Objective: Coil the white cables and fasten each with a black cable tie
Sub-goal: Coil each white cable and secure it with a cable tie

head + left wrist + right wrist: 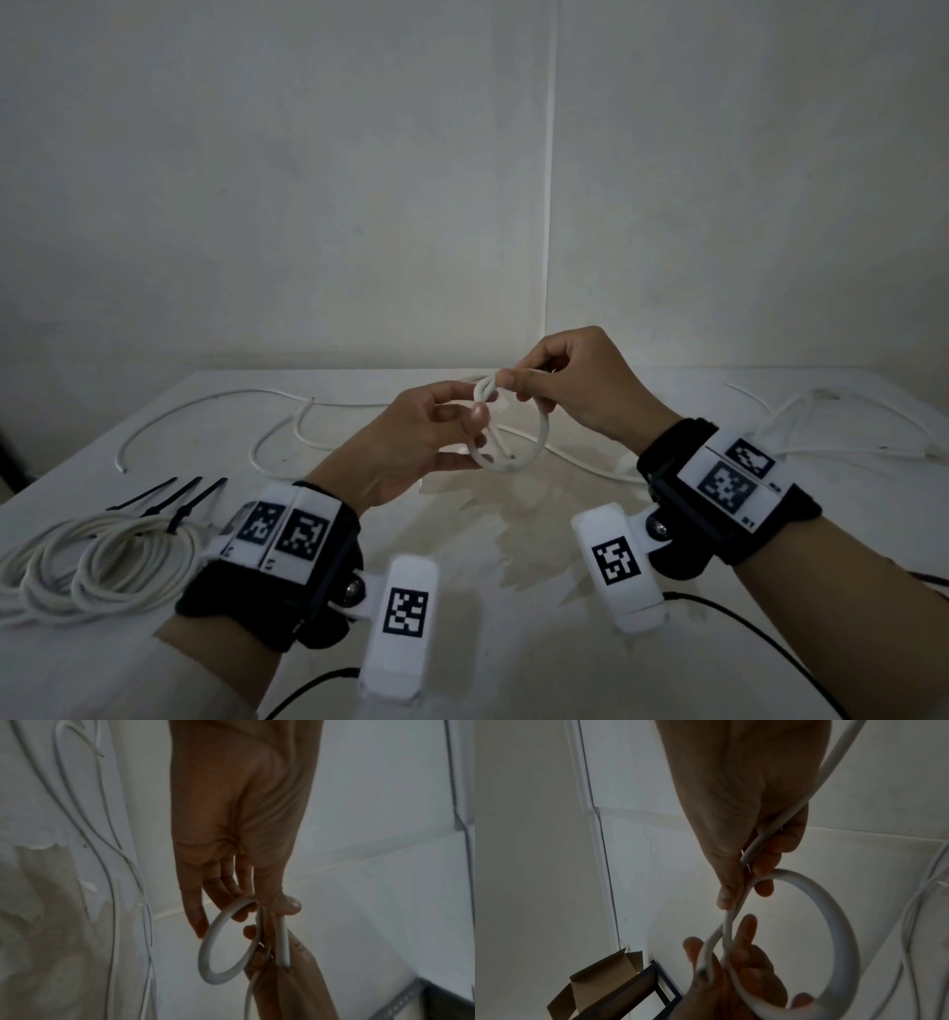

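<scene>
Above the middle of the table [462, 575], both hands hold a white cable [545, 429] bent into one small loop. My left hand [480, 437] pinches the loop's near side between thumb and fingers. My right hand [513, 385] pinches the crossing at the top. In the left wrist view the left hand [262, 908] has its thumb on the cable [204, 953]. The right wrist view shows the right hand [744, 892] gripping the cable [790, 875], whose tail runs back over the palm. Three loose black cable ties [164, 496] lie at the left.
Coiled white cables [102, 565] fastened with a black tie [174, 524] lie at the near left. The held cable's loose length [205, 411] snakes across the far left. More white cable [847, 421] lies at the far right. A cardboard box [598, 983] stands beyond the table's edge.
</scene>
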